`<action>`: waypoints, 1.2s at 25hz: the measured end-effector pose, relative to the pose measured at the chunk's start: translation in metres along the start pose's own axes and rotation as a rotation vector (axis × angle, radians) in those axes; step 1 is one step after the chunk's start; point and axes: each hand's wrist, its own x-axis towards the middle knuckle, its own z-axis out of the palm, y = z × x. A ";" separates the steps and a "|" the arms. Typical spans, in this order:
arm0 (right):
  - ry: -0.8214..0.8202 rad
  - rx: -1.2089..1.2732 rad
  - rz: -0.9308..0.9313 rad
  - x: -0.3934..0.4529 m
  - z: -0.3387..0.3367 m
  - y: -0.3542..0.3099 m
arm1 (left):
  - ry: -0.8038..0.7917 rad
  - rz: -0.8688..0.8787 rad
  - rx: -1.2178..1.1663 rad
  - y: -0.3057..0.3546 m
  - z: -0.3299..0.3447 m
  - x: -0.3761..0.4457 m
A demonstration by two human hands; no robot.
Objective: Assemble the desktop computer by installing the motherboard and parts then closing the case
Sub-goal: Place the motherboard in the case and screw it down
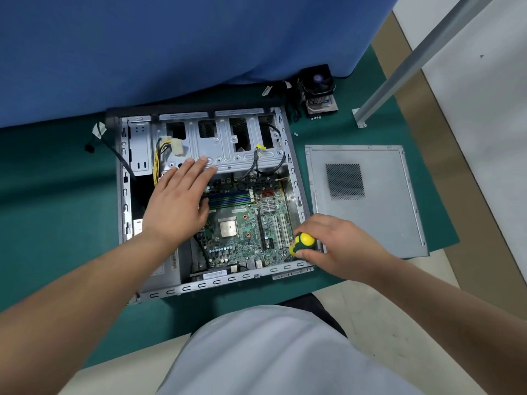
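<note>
The open computer case [209, 283] lies flat on the green mat [57, 212], and everything here is told from that case.

Nearest, at the case's front right corner, the right hand [333, 246] curls its fingers and thumb around a yellow and green screwdriver handle [302, 243]. The handle stands up over the corner of the motherboard [245, 223]. The tip is hidden, so I cannot tell what it touches.

The motherboard sits inside the case, in the right half, with a square chip [228, 227] in its middle.

A bit farther in, the left hand [179, 201] is flat with straight fingers close together. Its fingertips [203, 162] reach the metal drive bay [228, 143] at the back of the case.

Right of the case lies the gray side panel [368, 201], flat on the mat.

Past the case's back right corner sits a black cooler fan [318, 89]. Behind the case hangs a blue cloth [171, 47].
</note>
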 end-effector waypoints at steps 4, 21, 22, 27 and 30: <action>0.008 -0.012 0.011 -0.001 0.001 -0.002 | 0.020 0.004 0.000 0.000 0.002 0.000; 0.009 -0.102 0.015 -0.004 0.006 -0.004 | 0.039 -0.003 -0.018 0.001 0.001 0.000; 0.007 -0.104 0.015 -0.004 0.007 -0.005 | 0.040 -0.003 -0.020 0.001 0.001 0.000; 0.028 -0.062 0.071 -0.006 0.012 -0.006 | 0.037 -0.006 -0.023 0.001 0.000 0.000; 0.039 -0.068 0.095 -0.004 0.014 -0.009 | 0.039 -0.006 -0.029 0.002 -0.001 0.000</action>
